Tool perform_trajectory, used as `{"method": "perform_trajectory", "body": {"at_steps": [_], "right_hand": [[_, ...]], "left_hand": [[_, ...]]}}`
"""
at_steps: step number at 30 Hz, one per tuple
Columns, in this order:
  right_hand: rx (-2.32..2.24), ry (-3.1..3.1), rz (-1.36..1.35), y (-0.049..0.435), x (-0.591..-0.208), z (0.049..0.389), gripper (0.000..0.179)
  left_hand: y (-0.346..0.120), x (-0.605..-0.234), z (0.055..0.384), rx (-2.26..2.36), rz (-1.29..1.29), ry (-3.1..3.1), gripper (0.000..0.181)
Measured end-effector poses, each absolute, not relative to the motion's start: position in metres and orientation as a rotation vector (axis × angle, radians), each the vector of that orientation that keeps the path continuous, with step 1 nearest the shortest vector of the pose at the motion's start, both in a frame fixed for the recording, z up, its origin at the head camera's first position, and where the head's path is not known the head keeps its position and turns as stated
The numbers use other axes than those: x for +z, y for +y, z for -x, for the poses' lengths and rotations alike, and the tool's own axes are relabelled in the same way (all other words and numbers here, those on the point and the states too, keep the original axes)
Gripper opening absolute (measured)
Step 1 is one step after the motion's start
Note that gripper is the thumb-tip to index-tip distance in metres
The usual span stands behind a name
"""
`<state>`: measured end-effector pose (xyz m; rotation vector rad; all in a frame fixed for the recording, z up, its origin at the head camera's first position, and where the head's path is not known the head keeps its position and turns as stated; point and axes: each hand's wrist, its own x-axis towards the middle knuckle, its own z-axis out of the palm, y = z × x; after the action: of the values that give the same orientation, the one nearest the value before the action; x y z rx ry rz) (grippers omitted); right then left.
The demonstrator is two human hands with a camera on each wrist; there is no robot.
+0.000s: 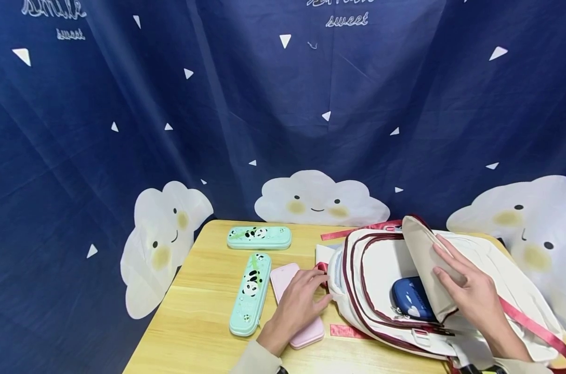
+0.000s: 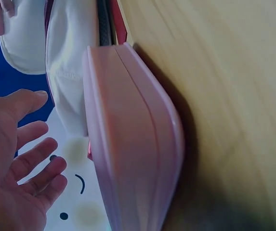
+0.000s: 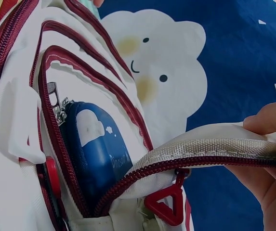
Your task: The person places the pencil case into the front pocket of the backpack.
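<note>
A white backpack (image 1: pixel 498 254) with dark red zips lies on the table, its front pocket unzipped. My right hand (image 1: pixel 474 291) holds the pocket's beige-lined flap (image 1: pixel 425 265) folded back, gripping its edge between thumb and fingers in the right wrist view. Inside the pocket sits a dark blue zipped case (image 3: pixel 97 154) with a cloud print, partly covered by the flap. My left hand (image 1: pixel 299 298) hovers over a pink case (image 1: pixel 309 335), fingers loosely bent and near the top of the backpack. Nothing lies in its grasp in the left wrist view.
Two mint-green panda cases, one crosswise (image 1: pixel 259 238) at the back and one lengthwise (image 1: pixel 251 296), lie left of the pink case. Red straps (image 1: pixel 535 324) trail from the backpack. A blue cloud-print curtain (image 1: pixel 283 104) hangs behind the wooden table (image 1: pixel 189 311).
</note>
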<state>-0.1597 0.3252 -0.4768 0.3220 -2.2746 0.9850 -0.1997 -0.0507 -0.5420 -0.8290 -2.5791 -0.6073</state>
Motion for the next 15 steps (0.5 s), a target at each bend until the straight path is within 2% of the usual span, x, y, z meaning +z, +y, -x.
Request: {"method": "perform_trajectory", "body": {"at_steps": [15], "right_hand": [[0.995,-2.275,-0.308,0.324,-0.477,0.16,0.066]], "left_hand": [[-0.083,-0.549,0.2,-0.661,0.704,-2.59,0.048]]}}
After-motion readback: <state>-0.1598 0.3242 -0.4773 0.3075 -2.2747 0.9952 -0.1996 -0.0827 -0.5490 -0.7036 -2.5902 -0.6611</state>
